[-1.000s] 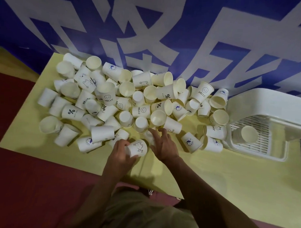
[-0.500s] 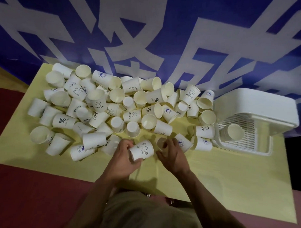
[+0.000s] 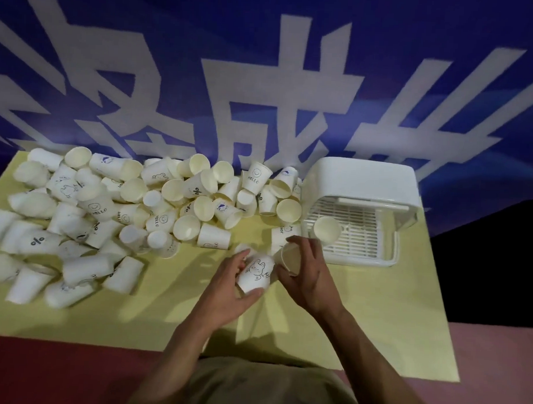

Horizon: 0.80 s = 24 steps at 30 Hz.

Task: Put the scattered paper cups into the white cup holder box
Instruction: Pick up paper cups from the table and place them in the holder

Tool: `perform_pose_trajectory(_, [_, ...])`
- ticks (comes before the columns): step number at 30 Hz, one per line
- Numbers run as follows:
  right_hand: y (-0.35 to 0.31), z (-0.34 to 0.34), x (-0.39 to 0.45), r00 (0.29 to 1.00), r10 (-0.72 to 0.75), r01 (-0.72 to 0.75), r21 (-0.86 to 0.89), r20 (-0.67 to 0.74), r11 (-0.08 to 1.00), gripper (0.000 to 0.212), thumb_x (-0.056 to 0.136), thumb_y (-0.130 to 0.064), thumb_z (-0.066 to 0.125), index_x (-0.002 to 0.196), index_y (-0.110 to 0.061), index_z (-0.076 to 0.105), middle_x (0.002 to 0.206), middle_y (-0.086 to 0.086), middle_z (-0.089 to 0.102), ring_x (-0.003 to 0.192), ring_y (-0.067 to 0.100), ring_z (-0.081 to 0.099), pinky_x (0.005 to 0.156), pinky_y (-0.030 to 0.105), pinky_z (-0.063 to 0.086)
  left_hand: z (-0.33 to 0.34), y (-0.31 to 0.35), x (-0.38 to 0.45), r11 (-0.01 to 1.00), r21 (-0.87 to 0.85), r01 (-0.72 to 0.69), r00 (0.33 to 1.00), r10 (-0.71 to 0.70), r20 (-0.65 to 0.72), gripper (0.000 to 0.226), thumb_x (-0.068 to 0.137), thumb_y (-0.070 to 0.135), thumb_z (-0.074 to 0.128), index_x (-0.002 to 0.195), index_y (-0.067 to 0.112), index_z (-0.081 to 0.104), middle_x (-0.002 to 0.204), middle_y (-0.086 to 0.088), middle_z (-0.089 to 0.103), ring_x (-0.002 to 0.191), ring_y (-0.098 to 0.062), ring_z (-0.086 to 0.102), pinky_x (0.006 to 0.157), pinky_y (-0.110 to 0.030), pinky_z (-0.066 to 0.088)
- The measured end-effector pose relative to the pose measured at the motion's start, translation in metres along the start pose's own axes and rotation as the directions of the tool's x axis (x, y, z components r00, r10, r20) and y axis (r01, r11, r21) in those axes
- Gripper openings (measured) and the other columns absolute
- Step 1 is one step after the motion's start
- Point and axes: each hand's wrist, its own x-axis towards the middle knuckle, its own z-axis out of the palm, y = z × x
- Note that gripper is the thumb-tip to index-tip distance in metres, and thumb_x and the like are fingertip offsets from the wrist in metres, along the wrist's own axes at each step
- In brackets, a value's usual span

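Both hands are at the near middle of the yellow tabletop (image 3: 376, 311), each wrapped around a paper cup. The left hand (image 3: 223, 291) curls its fingers and thumb round a bunny cup (image 3: 255, 274), a white cup with a little rabbit drawing and "Hi" on its side, tipped so its base points toward the person. The right hand (image 3: 308, 279) grips a second cup (image 3: 289, 257) with its open mouth turned to the left, close against the bunny cup; whether the two cups touch is hard to tell.

The white cup holder box (image 3: 362, 187) stands at the right of the tabletop, just beyond the right hand. Its top is closed and rounded, and its slotted tray floor (image 3: 357, 235) faces out toward the near side. One cup in the box (image 3: 326, 229) lies on that tray at its left edge, mouth toward the viewer.

The scattered paper cups (image 3: 132, 206) cover the left and far part of the tabletop in a loose heap, most on their sides, some upright, reaching right up to the box's left wall. Several carry "HELLO" with a smiley, others a percent sign or a small blue mark. Behind the tabletop hangs a blue banner (image 3: 264, 65) with large white characters.
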Motion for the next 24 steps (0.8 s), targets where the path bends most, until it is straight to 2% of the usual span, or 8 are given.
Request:
perform_pose_trajectory(5, [0.033, -0.051, -0.002, 0.996, -0.091, 0.089, 0.066, 0.022, 0.994, 0.055, 0.087, -0.026, 0.079, 0.132, -0.017, 0.049, 0.124, -0.001, 0.046, 0.103, 0.011, 0.055, 0.091, 0.024, 0.048, 0.059, 0.041, 0.010, 1.000, -0.006, 0.024, 0.999, -0.024, 0.049, 0.098, 0.078, 0.042, 0.081, 0.152, 0.052, 0.017, 0.138, 0.014, 0.046, 0.120, 0.003, 0.052, 0.099, -0.030, 0.051])
perform_pose_trajectory(8, [0.045, -0.077, -0.005, 0.992, -0.123, 0.123, 0.083, -0.003, 0.989, 0.051, 0.090, -0.027, 0.076, 0.132, -0.013, 0.049, 0.124, 0.002, 0.047, 0.109, 0.007, 0.051, 0.095, 0.019, 0.044, 0.083, 0.061, 0.013, 0.999, -0.002, 0.038, 0.997, -0.038, 0.067, 0.091, 0.079, 0.035, 0.078, 0.148, 0.055, 0.022, 0.137, 0.012, 0.052, 0.116, -0.002, 0.056, 0.098, -0.034, 0.053])
perform_pose_trajectory(10, [0.050, -0.096, -0.006, 0.990, -0.132, 0.136, 0.082, -0.049, 0.987, 0.048, 0.091, -0.024, 0.074, 0.131, -0.012, 0.050, 0.123, 0.002, 0.048, 0.114, 0.007, 0.049, 0.099, 0.018, 0.040, 0.093, 0.074, 0.014, 1.000, 0.006, 0.030, 0.998, -0.030, 0.061, 0.090, 0.077, 0.035, 0.078, 0.146, 0.056, 0.024, 0.134, 0.010, 0.048, 0.118, -0.008, 0.056, 0.099, -0.039, 0.053])
perform_pose_trajectory(13, [0.063, -0.125, -0.006, 0.988, -0.107, 0.115, 0.072, -0.113, 0.991, 0.050, 0.090, -0.021, 0.076, 0.133, -0.014, 0.050, 0.127, -0.001, 0.048, 0.119, 0.009, 0.050, 0.103, 0.017, 0.038, 0.100, 0.086, 0.025, 0.999, 0.043, -0.003, 0.999, 0.001, 0.053, 0.089, 0.076, 0.036, 0.077, 0.145, 0.055, 0.026, 0.134, 0.008, 0.045, 0.122, -0.008, 0.051, 0.102, -0.038, 0.050])
perform_pose_trajectory(17, [0.085, -0.153, -0.012, 0.987, -0.037, 0.048, 0.063, -0.159, 0.997, 0.054, 0.089, -0.021, 0.078, 0.135, -0.019, 0.049, 0.128, -0.008, 0.045, 0.119, 0.006, 0.051, 0.100, 0.021, 0.045, 0.105, 0.103, 0.045, 0.996, 0.086, 0.028, 0.999, -0.027, -0.017, 0.078, 0.076, 0.033, 0.081, 0.133, 0.049, 0.031, 0.127, 0.006, 0.054, 0.106, -0.007, 0.059, 0.086, -0.036, 0.056])
perform_pose_trajectory(19, [0.095, -0.161, -0.016, 0.987, -0.008, 0.018, 0.057, -0.162, 0.998, 0.055, 0.089, -0.023, 0.078, 0.135, -0.022, 0.048, 0.129, -0.010, 0.045, 0.117, 0.005, 0.051, 0.096, 0.023, 0.049, 0.109, 0.113, 0.057, 0.994, 0.106, 0.038, 0.996, -0.029, -0.081, 0.074, 0.080, 0.028, 0.081, 0.129, 0.042, 0.028, 0.125, 0.005, 0.055, 0.102, -0.007, 0.058, 0.078, -0.030, 0.052])
perform_pose_trajectory(21, [0.105, -0.165, -0.019, 0.988, 0.006, 0.000, 0.041, -0.155, 0.999, 0.056, 0.089, -0.023, 0.077, 0.137, -0.023, 0.048, 0.130, -0.010, 0.045, 0.116, 0.004, 0.052, 0.096, 0.024, 0.051, 0.115, 0.124, 0.069, 0.996, 0.086, 0.027, 0.987, -0.013, -0.159, 0.072, 0.082, 0.026, 0.081, 0.128, 0.038, 0.028, 0.126, 0.004, 0.053, 0.105, -0.013, 0.057, 0.079, -0.029, 0.050])
perform_pose_trajectory(24, [0.117, -0.168, -0.024, 0.990, 0.016, -0.011, 0.040, -0.137, 0.999, 0.056, 0.090, -0.020, 0.076, 0.139, -0.022, 0.047, 0.130, -0.010, 0.044, 0.117, 0.003, 0.051, 0.099, 0.027, 0.050, 0.125, 0.138, 0.084, 0.997, 0.075, -0.034, 0.972, 0.051, -0.231, 0.076, 0.081, 0.025, 0.082, 0.135, 0.036, 0.028, 0.137, 0.005, 0.047, 0.118, -0.017, 0.052, 0.090, -0.034, 0.051])
